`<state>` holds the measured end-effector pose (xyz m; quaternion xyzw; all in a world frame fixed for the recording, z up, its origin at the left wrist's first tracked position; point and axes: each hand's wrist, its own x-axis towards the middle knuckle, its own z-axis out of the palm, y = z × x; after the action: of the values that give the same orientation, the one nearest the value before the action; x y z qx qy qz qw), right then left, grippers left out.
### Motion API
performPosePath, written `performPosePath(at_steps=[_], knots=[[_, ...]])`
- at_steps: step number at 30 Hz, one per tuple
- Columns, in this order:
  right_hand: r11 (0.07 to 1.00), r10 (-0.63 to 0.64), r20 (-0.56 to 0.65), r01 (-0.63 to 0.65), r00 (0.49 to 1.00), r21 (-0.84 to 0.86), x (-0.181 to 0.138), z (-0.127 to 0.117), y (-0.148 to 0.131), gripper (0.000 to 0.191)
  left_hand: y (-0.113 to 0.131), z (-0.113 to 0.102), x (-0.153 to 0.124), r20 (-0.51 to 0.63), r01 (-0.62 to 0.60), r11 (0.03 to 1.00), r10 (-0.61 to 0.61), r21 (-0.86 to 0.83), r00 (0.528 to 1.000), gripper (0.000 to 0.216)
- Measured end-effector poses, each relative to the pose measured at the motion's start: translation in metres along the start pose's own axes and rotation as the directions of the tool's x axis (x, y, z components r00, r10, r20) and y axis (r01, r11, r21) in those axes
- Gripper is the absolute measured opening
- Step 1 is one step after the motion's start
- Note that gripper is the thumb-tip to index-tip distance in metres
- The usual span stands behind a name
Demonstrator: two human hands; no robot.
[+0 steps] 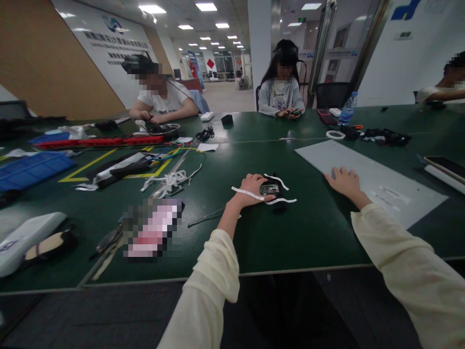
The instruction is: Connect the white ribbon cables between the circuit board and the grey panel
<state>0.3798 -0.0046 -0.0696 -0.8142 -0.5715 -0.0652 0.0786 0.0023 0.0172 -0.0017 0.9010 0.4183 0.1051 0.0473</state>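
My left hand [250, 190] rests on the green table [312, 232] and presses on a small dark device with a circuit board [271, 189]. White tape strips [281, 199] lie across and beside that device, and one strip crosses my left hand. My right hand [344, 180] lies flat, fingers spread, on the near edge of a grey mat [363, 169]. More small white strips [390, 194] are stuck on the mat to the right of that hand.
Three other people sit at the far side of the table. A blue tray [32, 169], a red bar [98, 141], a white strip pile [170, 182], a water bottle [348, 109] and a tape roll [335, 134] lie around. A phone [445, 166] sits far right.
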Motion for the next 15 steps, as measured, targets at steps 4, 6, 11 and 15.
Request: performPosePath(at_steps=[4,6,11,15], knots=[[0.999,-0.038,-0.006,0.038,0.999,-0.014,-0.012,-0.007,-0.014,0.07,0.0,0.0,0.002,-0.007,0.006,1.0,-0.006,0.012,1.0,0.075],[0.997,-0.069,-0.008,0.069,0.998,-0.021,-0.019,-0.01,-0.021,0.07,0.001,-0.001,0.003,-0.013,0.014,1.0,-0.014,0.016,1.0,0.074],[0.981,-0.194,-0.007,0.194,0.981,-0.006,-0.036,-0.014,-0.039,0.071,0.0,-0.004,0.004,-0.082,0.011,1.0,-0.013,-0.017,0.997,0.073],[0.961,-0.276,0.034,0.275,0.961,0.019,-0.047,-0.019,-0.051,0.072,0.001,-0.01,0.002,-0.154,-0.021,0.998,0.012,-0.053,0.988,0.07]])
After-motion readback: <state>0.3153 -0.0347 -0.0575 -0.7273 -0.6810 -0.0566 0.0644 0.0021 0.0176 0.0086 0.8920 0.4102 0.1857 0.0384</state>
